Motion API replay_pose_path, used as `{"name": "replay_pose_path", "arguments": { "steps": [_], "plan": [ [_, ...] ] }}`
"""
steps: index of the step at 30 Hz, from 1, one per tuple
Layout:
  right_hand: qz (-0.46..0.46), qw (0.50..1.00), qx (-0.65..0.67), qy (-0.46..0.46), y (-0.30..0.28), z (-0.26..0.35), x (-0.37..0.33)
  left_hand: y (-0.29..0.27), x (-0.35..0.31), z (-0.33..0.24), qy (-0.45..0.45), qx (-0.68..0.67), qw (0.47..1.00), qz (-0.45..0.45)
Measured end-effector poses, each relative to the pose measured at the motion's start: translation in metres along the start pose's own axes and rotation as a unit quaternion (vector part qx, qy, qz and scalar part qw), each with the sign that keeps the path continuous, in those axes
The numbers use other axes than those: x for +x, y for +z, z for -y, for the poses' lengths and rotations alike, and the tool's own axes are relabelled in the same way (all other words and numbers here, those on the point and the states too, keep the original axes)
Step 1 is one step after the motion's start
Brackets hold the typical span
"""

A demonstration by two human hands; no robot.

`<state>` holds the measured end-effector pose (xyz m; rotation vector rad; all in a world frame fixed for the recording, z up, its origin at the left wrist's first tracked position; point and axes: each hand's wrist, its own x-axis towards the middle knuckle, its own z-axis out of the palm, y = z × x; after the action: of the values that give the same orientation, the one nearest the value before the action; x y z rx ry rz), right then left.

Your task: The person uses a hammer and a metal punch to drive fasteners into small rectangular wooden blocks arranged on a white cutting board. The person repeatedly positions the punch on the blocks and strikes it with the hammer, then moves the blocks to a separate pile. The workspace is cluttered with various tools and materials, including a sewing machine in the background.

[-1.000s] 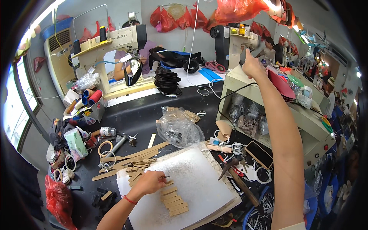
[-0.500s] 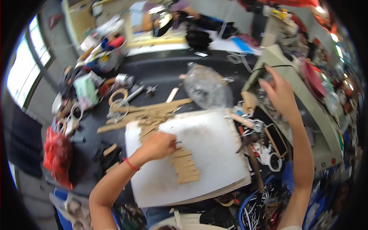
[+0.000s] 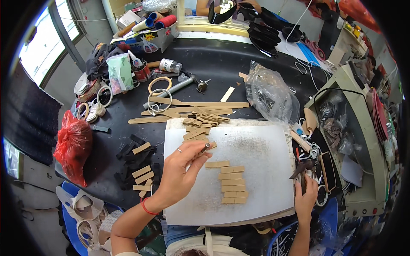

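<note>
My left hand (image 3: 183, 173) is closed in a pinch around a short dark metal punch (image 3: 206, 146), held just above the left part of a white board (image 3: 188, 213). Beside that hand, short tan strips (image 3: 233, 182) lie in a stepped column on the board. A loose pile of tan strips (image 3: 197, 133) spreads over the board's far left edge. At the board's right side my right hand (image 3: 305, 197) has its fingers wrapped about the handle of a hammer (image 3: 301, 168); its dark head points away from me.
Long tan strips (image 3: 205, 104), tape rolls (image 3: 159, 86) and a clear plastic bag (image 3: 271, 94) lie beyond the board. A red bag (image 3: 73, 145) sits at the table's left edge. A grey-green machine housing (image 3: 363, 170) stands right. Someone works across the table.
My right hand has come down from above the machine housing to the hammer handle. The left hand still pinches the punch. The whole view has shifted.
</note>
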<state>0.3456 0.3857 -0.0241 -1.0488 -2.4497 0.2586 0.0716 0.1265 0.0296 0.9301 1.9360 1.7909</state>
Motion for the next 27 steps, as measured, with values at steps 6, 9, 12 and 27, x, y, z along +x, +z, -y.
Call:
{"name": "replay_pose_path", "arguments": {
  "steps": [6,9,12,27],
  "plan": [
    [0.019,0.993,0.021,0.114,0.008,-0.016,-0.023,-0.022,-0.008,0.016,0.04,0.113,0.993,-0.012],
    [0.028,0.991,0.018,0.13,0.008,-0.02,-0.024,-0.023,-0.028,0.018,-0.047,0.068,0.996,-0.038],
    [0.023,0.991,0.023,0.128,0.004,-0.02,-0.02,-0.02,-0.034,0.025,-0.113,-0.057,0.988,-0.086],
    [0.16,0.954,0.246,0.067,-0.032,0.079,0.036,0.022,0.011,0.043,-0.146,-0.152,0.977,0.022]
  ]
}}
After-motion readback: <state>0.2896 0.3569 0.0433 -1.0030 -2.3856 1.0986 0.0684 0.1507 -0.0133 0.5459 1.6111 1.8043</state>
